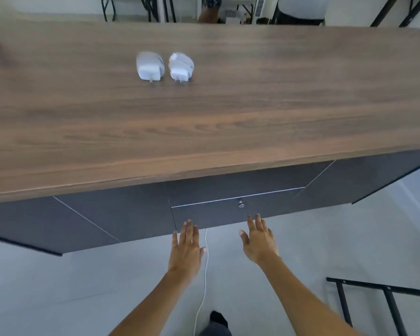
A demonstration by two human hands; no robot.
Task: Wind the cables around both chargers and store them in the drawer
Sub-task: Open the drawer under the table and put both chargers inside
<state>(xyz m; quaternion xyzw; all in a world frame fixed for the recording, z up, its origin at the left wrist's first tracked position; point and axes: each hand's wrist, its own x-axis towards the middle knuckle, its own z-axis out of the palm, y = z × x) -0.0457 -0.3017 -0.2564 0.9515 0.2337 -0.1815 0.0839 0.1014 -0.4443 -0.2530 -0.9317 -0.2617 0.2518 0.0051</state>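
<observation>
under the front edge of the desk sits the drawer, and it looks closed, with its flat dark front facing out. it is wide from side to side, and a small shiny knob sticks out near the top middle.

both hands reach toward it from below. the left hand has straight, spread fingers and holds nothing. its fingertips are at the lower left corner of the drawer front, but i cannot tell if they touch it. the right hand is also flat and holds nothing, with its fingertips at the bottom edge, a bit right of the knob. the knob is just above and a little left of the right hand, so i think the right hand is the nearer one to pull it.

the two chargers are far up on the desk, well apart from the hands. the left charger and the right charger lie side by side, close but not touching. each has its white cable wound round it, and the metal prongs point toward the person. so the winding looks done, and opening the drawer seems to come next.

a thin white cord hangs down between the arms, near the left hand.
</observation>
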